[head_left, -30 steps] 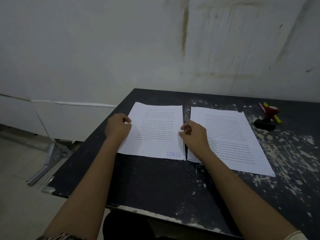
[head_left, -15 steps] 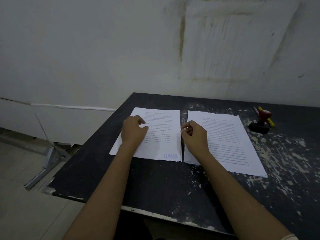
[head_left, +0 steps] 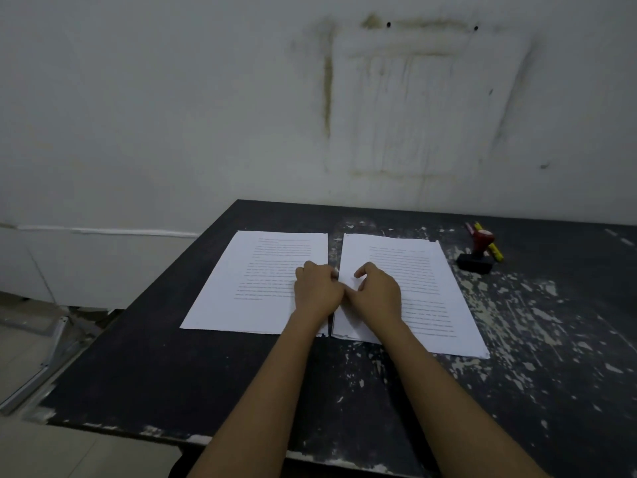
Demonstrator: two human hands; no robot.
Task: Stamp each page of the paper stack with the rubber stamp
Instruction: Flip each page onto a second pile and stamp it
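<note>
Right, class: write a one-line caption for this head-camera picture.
Left hand and right hand meet between left paper pile and right pile on a dark table; rubber stamp untouched at right.

Left hand (head_left: pixel 319 291): bare; back and knuckles show, dimly lit.
Left fingertip (head_left: pixel 333 272): small pale spot at its end; too small to tell a nail from anything worn.
Right hand (head_left: pixel 377 291): bare; thumb and forefinger distinct, other fingers hidden behind the back of the hand.
Left forearm (head_left: pixel 262 391): bare from wrist to bottom edge of view; slim, looks broader nearer the camera.
Right forearm (head_left: pixel 458 401): same, bare along all that shows.
</note>
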